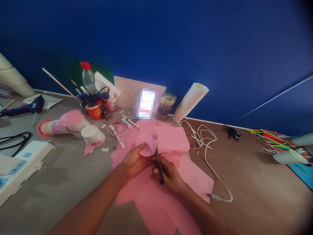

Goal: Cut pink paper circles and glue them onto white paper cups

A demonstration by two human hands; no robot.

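Left hand (133, 161) pinches pink disc (146, 144) over pink sheets (195, 178), edge fed to scissors (157, 160); right hand (171, 178) grips those; cutting, I think.

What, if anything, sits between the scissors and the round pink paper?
Nothing visible does. The right hand holds the scissors with the blades right at the round pink paper, which the left hand grips. Loose pink sheets lie only underneath.
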